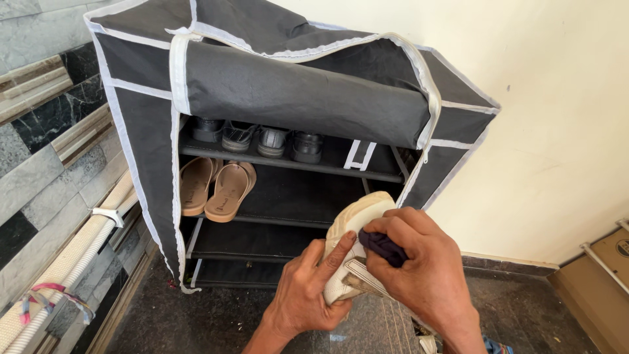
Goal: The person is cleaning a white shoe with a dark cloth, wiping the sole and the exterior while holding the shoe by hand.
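My left hand (306, 288) grips a cream-white sandal (352, 226) from the left, index finger stretched along its side. Pressed against the sandal's upper is a small dark purple cloth (382, 246), pinched in my right hand (419, 262). Both hands are in front of a dark grey fabric shoe rack (141, 124) with white trim, its front flap rolled up at the top. The sandal's lower part is hidden behind my hands.
The top shelf holds several dark shoes (262, 139). A tan pair of sandals (216, 187) leans on the second shelf (295, 219); the lower shelves look bare. Pale pipes (72, 259) run along the tiled left wall. A cardboard box (603, 275) stands at right.
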